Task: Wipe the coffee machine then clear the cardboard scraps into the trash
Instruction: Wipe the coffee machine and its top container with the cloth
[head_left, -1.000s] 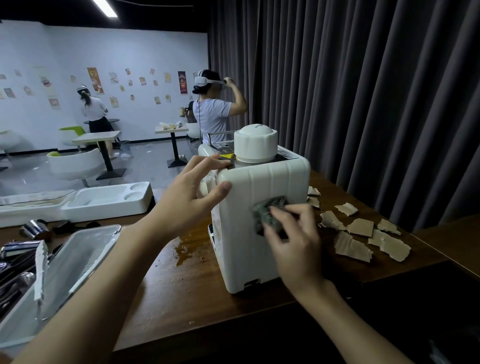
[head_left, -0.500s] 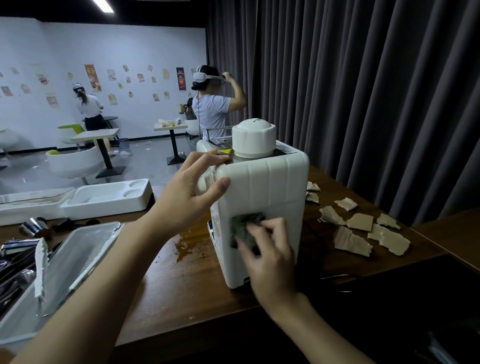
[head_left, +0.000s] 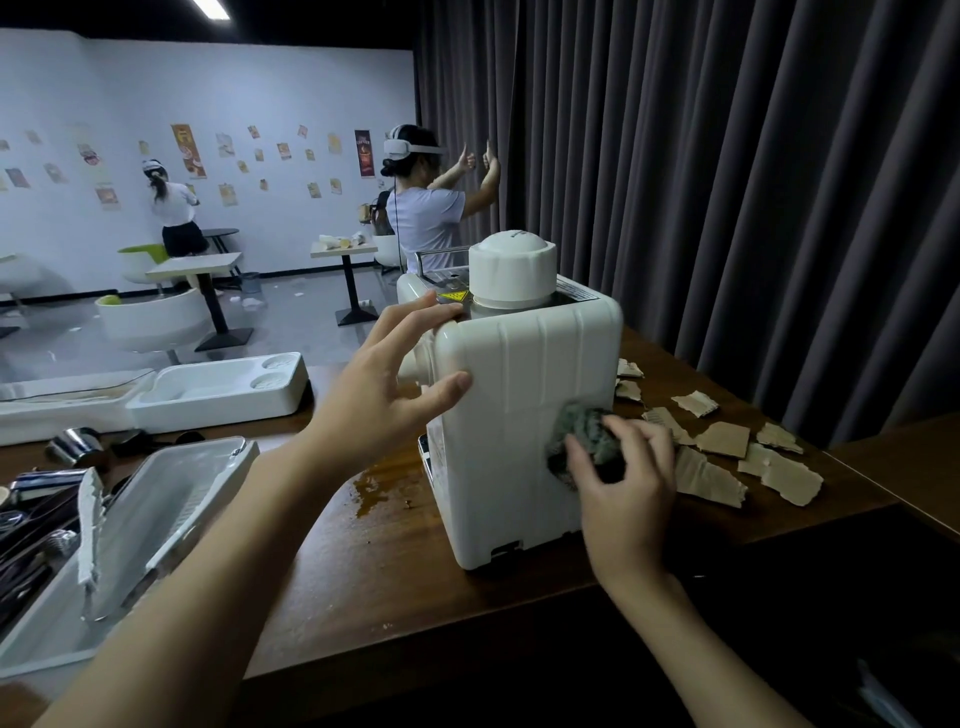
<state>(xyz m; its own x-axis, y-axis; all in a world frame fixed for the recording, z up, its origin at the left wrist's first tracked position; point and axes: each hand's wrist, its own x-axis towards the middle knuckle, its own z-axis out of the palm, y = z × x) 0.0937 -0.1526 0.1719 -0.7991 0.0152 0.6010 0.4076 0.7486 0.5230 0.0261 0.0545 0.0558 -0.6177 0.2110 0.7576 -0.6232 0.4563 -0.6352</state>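
Note:
A white coffee machine (head_left: 519, 395) with a round white cap stands on the brown wooden table (head_left: 395, 561). My left hand (head_left: 384, 384) rests on its upper left corner, fingers spread over the top edge and thumb on the near face. My right hand (head_left: 623, 483) presses a dark grey-green cloth (head_left: 584, 431) against the right part of the machine's near face. Several torn cardboard scraps (head_left: 727, 457) lie on the table to the right of the machine. No trash bin is visible.
A brown liquid spill (head_left: 379, 483) sits left of the machine's base. A clear plastic tray (head_left: 150, 519) and metal utensils lie at the left, white moulded trays (head_left: 218, 387) behind. A dark curtain hangs at the right. Two people stand among café tables in the background.
My right hand slid the cloth from the lower left of the machine's face over to its right side. My left hand stayed on the top corner. The background person raised both arms.

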